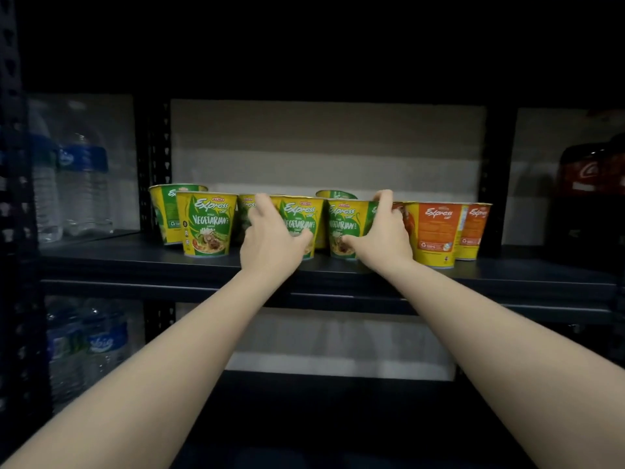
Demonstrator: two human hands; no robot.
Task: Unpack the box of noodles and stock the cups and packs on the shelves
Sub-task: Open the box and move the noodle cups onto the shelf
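Several yellow-and-green vegetarian noodle cups stand on the dark middle shelf (135, 262). My left hand (270, 238) wraps around the left side of one green cup (301, 214) in the front row. My right hand (382, 231) grips the right side of the green cup (348, 221) beside it, fingers over its rim. Both cups rest upright on the shelf, side by side. Another green cup (207, 223) stands further left, with more cups partly hidden behind the front row. Two orange cups (436, 231) stand to the right of my right hand.
Clear water bottles (84, 187) fill the shelf bay on the left, and more bottles (98, 346) sit below them. Dark cola bottles (588, 184) stand at the far right. A black upright post (155, 164) divides the bays. The lower shelf (338, 377) is dim.
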